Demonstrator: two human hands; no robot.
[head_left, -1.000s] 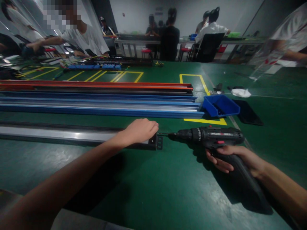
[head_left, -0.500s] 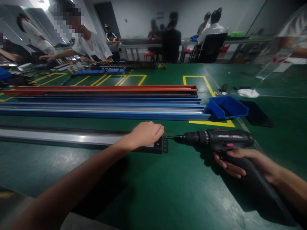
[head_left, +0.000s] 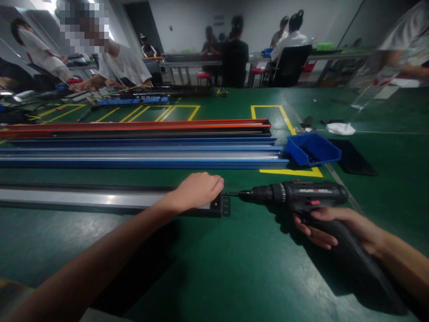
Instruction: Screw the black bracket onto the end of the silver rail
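Observation:
My right hand (head_left: 318, 228) is wrapped round the handle of a black cordless drill (head_left: 311, 194), which lies level and points left. Its long thin bit (head_left: 231, 193) reaches the end of a long black and silver metal profile (head_left: 110, 197) that lies across the green table. My left hand (head_left: 201, 190) is closed over the right end of that profile, fingers curled round its far side. A black end piece with slots (head_left: 226, 207) sticks out just past my fingers. Whether the bit's tip sits in a screw is hidden by my left hand.
Behind the profile lie several blue profiles (head_left: 150, 160) and an orange one (head_left: 167, 123). A blue bin (head_left: 315, 152) with small dark parts stands beside their ends, next to a dark flat pad (head_left: 355, 156). A co-worker (head_left: 124, 67) works at the far left.
The whole view has shifted slightly left. Both hands, the drill and the profile keep nearly the same positions relative to each other. The co-worker at far left has moved their arms.

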